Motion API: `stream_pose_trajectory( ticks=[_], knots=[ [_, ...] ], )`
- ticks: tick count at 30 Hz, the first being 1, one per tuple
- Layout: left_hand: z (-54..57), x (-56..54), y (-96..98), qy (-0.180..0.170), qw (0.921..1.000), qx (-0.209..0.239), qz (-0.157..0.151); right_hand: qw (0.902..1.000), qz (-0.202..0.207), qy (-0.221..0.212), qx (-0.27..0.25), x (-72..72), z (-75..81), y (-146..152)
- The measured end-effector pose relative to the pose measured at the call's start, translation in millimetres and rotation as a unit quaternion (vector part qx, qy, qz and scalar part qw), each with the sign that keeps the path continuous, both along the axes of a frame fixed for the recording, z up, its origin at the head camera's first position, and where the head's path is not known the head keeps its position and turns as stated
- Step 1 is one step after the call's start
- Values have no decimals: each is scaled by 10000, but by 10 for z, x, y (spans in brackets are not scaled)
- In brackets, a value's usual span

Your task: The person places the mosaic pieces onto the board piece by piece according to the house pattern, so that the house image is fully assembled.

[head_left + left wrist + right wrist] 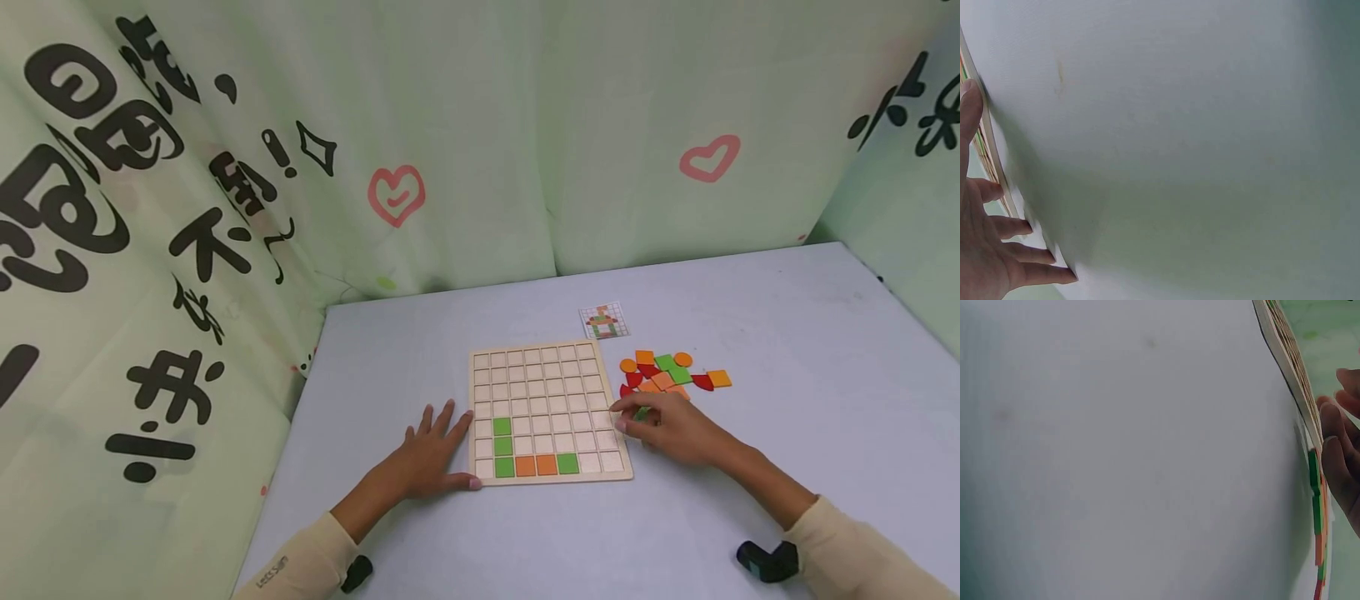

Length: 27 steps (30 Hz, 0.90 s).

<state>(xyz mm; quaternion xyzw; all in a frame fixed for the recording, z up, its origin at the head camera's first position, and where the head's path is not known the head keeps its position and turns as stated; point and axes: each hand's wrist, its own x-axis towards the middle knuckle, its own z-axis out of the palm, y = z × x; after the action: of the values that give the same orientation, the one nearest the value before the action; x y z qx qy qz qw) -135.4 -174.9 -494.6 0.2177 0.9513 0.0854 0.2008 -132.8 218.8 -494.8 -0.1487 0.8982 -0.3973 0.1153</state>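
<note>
A wooden grid board (543, 386) lies on the table. Three green square tiles (503, 447) form a column near its left side; two orange square tiles (536, 465) and another green tile (567, 463) continue along the bottom row. My left hand (431, 457) rests beside the board's left edge with fingers spread, thumb and forefinger touching the frame (991, 134). Over the right edge hovers my right hand (675, 425), fingers loosely bent, thumb and fingertips apart. No tile shows between them in the head or right wrist view. Loose tiles (663, 381) in red, orange and green lie beyond that hand, which partly covers them.
A small printed card (604, 321) with a coloured grid picture lies behind the board. The pale table (787, 333) backs onto a curtain (480, 150) with hearts and black lettering. Black wrist devices (767, 562) sit under both sleeves.
</note>
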Motion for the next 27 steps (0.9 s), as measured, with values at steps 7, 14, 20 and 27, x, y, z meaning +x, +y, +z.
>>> stream_pose_trajectory(
  ticks=[7, 14, 20, 27],
  knots=[
    [-9, -3, 1, 11, 10000, 1, -22, 9914, -654, 815, 787, -76, 21, 208],
    [-14, -1, 0, 74, 10000, -46, -46, 9867, -678, 938, 1141, -111, -40, 233],
    [-36, -8, -7, 118, 9999, -49, -61, 9859, -731, 857, 1239, -117, -79, 202],
    [-30, -8, -7, 74, 10000, -40, -24, 9859, -723, 798, 1283, -116, -62, 181]
  ],
)
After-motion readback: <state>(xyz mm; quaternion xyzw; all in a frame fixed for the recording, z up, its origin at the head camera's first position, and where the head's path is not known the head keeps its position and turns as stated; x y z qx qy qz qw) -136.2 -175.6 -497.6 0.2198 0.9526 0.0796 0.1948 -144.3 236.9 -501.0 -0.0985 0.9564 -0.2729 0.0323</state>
